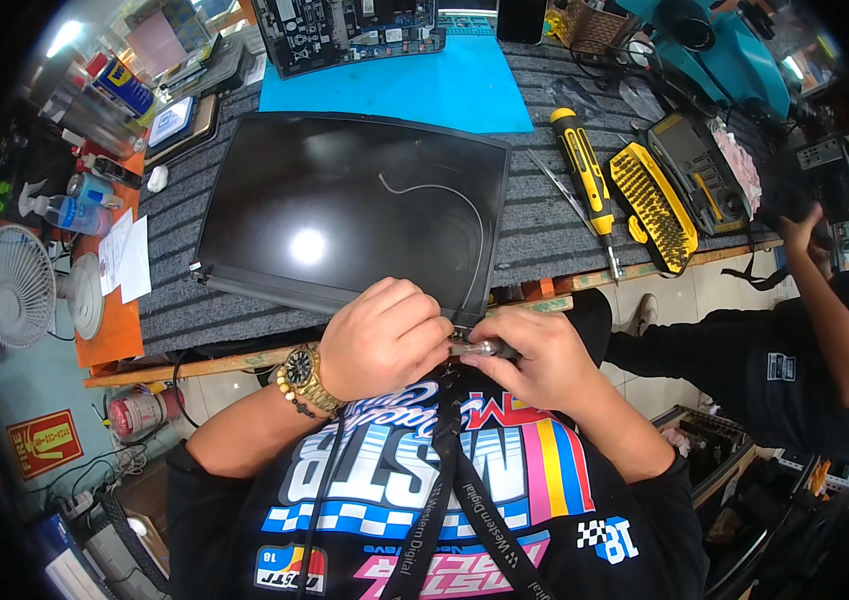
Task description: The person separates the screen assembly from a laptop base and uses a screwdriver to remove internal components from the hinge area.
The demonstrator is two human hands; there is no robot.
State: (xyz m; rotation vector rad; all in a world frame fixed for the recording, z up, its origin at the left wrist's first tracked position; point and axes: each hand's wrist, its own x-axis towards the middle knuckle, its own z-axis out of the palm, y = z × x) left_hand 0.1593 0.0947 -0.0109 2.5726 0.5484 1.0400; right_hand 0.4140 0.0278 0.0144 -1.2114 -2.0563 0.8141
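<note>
Head: curled left hand beside right hand.

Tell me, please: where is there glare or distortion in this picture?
Head view: a round glare spot whitens part of the dark screen panel; head view, upper left: a light looks blown out; head view: the workbench's wooden edge bows slightly, corners go black.
</note>
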